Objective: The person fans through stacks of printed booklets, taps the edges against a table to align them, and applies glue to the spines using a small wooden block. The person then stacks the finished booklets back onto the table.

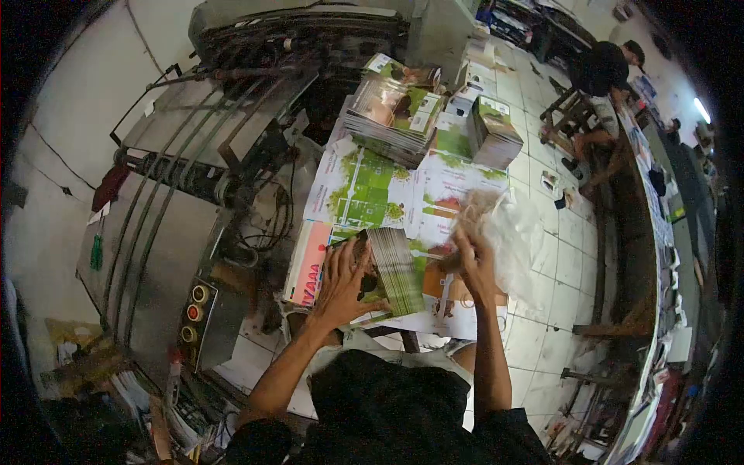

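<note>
At lower centre, the left hand (341,280) — fingers spread apart — lies on a fanned stack of glossy green booklets (397,271), atop green-and-white printed sheets (377,186). Right of centre, the right hand (475,262) is curled beside crumpled, translucent plastic (518,248); whether it grips, I cannot tell.

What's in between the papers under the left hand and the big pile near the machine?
Flat printed sheets, green and white, lie between the papers under the left hand and the big pile. The head view shows this.

Room above printed sheets (376,190); blurred plastic (511,248) (perhaps a bag) blocks the right.
</note>
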A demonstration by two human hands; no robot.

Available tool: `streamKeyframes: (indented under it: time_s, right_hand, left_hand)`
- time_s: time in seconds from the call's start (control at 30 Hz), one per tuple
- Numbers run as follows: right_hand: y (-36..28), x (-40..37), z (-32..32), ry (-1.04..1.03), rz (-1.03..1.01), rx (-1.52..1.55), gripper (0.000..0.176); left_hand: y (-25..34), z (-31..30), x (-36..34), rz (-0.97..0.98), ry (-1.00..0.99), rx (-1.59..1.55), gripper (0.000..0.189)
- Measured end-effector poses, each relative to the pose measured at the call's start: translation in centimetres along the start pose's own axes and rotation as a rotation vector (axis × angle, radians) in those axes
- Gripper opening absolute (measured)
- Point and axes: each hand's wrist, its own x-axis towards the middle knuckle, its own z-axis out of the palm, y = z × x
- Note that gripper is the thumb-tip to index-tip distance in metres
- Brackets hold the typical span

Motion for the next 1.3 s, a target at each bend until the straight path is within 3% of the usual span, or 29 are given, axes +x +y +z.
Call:
streamKeyframes:
  time_s: [0.03,0.17,0.23,0.27,0.33,0.4,0.43,0.47,0.53,0.63,0.73,0.8,0.87,0.93,1.0,1.07,1.13,1.2,1.3]
  right_hand:
    - [1.4,-0.1,0.2,-0.225,0.327,0.257,0.035]
    - [0.2,-0.1,1.8,-0.281,0.300,0.161,0.049]
    - [-4.8,-1.4,2.7,-0.267,0.057,0.334,0.050]
    - [-4.6,-2.4,3.0,-0.367,0.169,0.659,0.053]
    - [-9.7,-3.9,3.9,-0.446,-0.046,0.802,0.052]
    - [-9.9,-4.9,4.7,-0.526,-0.155,0.565,0.052]
    - [-8.4,-5.8,5.5,-0.534,-0.053,0.516,0.052]
    - [-4.0,-7.2,7.2,-0.454,-0.134,0.244,0.049]
    - [-2.0,-8.1,7.4,-0.502,0.019,0.307,0.046]
    - [-1.4,-7.7,8.0,-0.540,-0.173,0.323,0.043]
    - [-1.1,-4.7,11.3,-0.461,-0.162,0.384,0.041]
    - [1.3,-2.6,15.2,-0.277,-0.057,0.345,0.042]
    - [-1.9,0.7,17.3,-0.248,0.044,0.379,0.048]
    - [-3.4,3.9,18.0,-0.414,0.120,0.195,0.052]
    - [-4.1,4.5,18.7,-0.407,0.199,0.246,0.052]
    - [-4.4,3.7,17.8,-0.389,0.280,0.306,0.053]
    - [-4.3,0.8,15.0,-0.502,0.077,0.144,0.061]
    - [-1.2,-5.3,12.2,-0.337,-0.044,0.240,0.046]
    - [-3.4,-9.4,5.5,-0.559,-0.037,0.131,0.041]
  left_hand:
    - [0.0,-0.1,-0.1,-0.016,0.001,-0.008,0.126]
    - [-0.2,-0.4,-0.4,-0.012,0.015,-0.078,0.133]
    - [-0.1,-0.5,-0.2,-0.021,0.020,-0.080,0.134]
    - [-0.1,-0.5,-0.2,-0.020,0.013,-0.083,0.134]
    - [0.1,-0.7,-0.3,-0.023,0.026,-0.096,0.132]
    - [0.1,-0.6,-0.2,-0.024,0.041,-0.109,0.130]
    - [-0.1,-0.5,-0.1,-0.027,0.037,-0.117,0.128]
    - [-0.3,-0.4,-0.1,-0.031,0.034,-0.125,0.126]
    - [-0.3,-0.1,-0.3,-0.035,-0.002,-0.102,0.125]
    - [-0.5,1.7,-1.0,-0.048,-0.036,-0.095,0.123]
    - [-0.4,0.7,0.1,-0.069,0.010,-0.026,0.130]
    - [-0.4,0.3,0.0,-0.052,-0.046,-0.122,0.133]
    - [-0.2,0.2,0.0,-0.052,-0.034,-0.097,0.135]
    - [-0.2,0.5,-0.2,-0.103,-0.112,-0.052,0.135]
    - [-0.1,0.7,-0.2,-0.107,-0.087,-0.073,0.136]
    - [-0.1,0.4,-0.2,-0.102,-0.069,-0.086,0.137]
    - [0.1,-0.3,0.4,-0.108,-0.028,-0.073,0.141]
    - [0.4,-0.6,0.2,-0.130,-0.023,-0.081,0.143]
    - [0.2,-0.1,0.4,-0.138,-0.025,-0.072,0.148]
